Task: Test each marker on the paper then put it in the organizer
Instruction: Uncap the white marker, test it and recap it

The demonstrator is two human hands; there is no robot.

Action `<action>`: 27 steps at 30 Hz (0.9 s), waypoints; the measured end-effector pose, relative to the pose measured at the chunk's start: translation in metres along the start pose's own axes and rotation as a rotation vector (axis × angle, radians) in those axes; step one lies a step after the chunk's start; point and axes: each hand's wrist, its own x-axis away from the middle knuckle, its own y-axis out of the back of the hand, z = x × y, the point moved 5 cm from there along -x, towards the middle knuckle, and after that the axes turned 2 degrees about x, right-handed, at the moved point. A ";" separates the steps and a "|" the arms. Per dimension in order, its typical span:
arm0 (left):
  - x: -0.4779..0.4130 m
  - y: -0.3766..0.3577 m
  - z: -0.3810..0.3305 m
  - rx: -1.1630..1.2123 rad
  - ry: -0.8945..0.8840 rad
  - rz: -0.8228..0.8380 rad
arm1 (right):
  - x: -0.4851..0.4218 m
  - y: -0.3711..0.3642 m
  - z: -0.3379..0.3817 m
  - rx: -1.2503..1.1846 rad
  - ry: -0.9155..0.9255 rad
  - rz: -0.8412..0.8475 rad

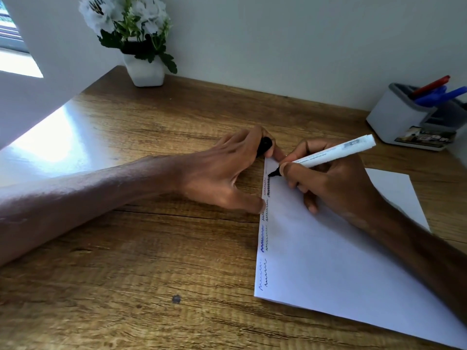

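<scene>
My right hand [336,183] pinches the marker [333,152], tip on the paper [341,261] under my grip. My left hand [222,173] curls round the cap [265,145]. The organizer [394,117] beyond already holds some; this one is yet to go in.

One left hand [222,173], one right hand [338,185], one white marker [328,154], one sheet of paper [328,261], one table [151,248].
Beyond the paper: one organizer [394,117] with one red marker [432,84] and two blue markers [453,92] [433,94], one flower pot [145,70]; at its far corner, one black cap [265,144].

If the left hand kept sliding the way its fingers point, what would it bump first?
Probably the right hand gripping the marker; the left hand nearly touches it at the corner of the paper.
</scene>
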 end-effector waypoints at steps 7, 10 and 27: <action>0.002 0.003 0.002 0.239 0.099 -0.047 | -0.003 0.013 0.000 -0.286 -0.050 -0.083; 0.002 0.011 0.007 0.304 0.127 -0.227 | -0.005 0.018 0.004 -0.291 0.005 -0.074; 0.000 0.014 0.009 0.017 0.049 -0.376 | -0.008 0.028 0.019 -0.314 0.142 -0.004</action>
